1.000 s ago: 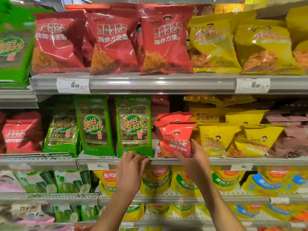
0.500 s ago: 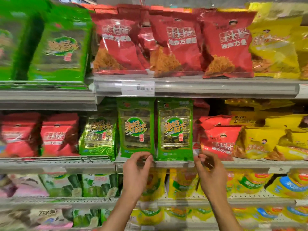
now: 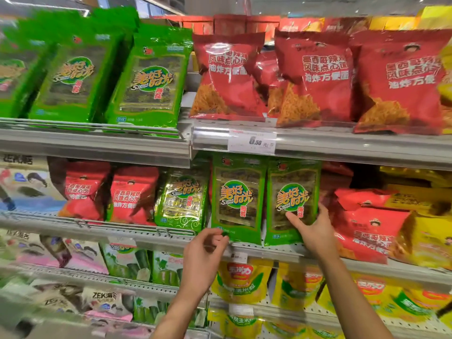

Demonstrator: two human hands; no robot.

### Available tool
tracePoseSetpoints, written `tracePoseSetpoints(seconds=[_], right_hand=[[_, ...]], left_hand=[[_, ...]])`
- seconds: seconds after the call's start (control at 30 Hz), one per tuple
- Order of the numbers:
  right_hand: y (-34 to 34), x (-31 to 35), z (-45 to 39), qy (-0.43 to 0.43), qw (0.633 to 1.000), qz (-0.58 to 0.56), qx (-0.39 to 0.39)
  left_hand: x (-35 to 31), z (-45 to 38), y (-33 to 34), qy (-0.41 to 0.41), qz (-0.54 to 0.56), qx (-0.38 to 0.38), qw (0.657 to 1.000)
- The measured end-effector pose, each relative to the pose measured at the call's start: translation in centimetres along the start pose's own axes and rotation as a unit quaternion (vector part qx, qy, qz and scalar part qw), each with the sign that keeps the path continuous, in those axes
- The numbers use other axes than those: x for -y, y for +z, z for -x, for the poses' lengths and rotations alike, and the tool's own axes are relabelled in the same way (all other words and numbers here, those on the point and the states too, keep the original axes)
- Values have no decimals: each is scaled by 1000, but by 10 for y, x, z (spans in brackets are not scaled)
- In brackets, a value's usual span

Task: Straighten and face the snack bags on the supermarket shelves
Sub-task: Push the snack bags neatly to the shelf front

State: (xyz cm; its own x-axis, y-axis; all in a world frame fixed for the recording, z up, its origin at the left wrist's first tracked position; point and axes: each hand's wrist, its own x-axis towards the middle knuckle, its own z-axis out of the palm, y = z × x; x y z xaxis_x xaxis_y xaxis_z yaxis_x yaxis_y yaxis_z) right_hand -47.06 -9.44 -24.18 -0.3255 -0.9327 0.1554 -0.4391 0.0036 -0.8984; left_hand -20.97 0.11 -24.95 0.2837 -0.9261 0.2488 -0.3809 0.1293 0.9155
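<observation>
on the middle shelf (image 3: 146, 234) i see two green seaweed bags standing upright side by side. my left hand (image 3: 204, 258) pinches the bottom left corner of the left green bag (image 3: 237, 199) between thumb and curled fingers. my right hand (image 3: 315, 232) grips the lower right edge of the right green bag (image 3: 292, 199), thumb spread across its front. red snack bags (image 3: 367, 231) lie just beside on the right.

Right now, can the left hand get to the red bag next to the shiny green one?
Probably yes. The left hand is at the shelf edge under a green seaweed pack, and the red bag stands at the front of the same shelf, further left, with nothing in front of it.
</observation>
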Motion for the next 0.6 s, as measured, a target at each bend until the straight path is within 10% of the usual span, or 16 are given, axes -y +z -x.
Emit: tracePoseSetpoints(seconds=[0.6], right_hand=[[-38, 8, 48, -76, 992, -89, -52]], left_hand=[[1, 6, -1, -124, 36, 4, 992]])
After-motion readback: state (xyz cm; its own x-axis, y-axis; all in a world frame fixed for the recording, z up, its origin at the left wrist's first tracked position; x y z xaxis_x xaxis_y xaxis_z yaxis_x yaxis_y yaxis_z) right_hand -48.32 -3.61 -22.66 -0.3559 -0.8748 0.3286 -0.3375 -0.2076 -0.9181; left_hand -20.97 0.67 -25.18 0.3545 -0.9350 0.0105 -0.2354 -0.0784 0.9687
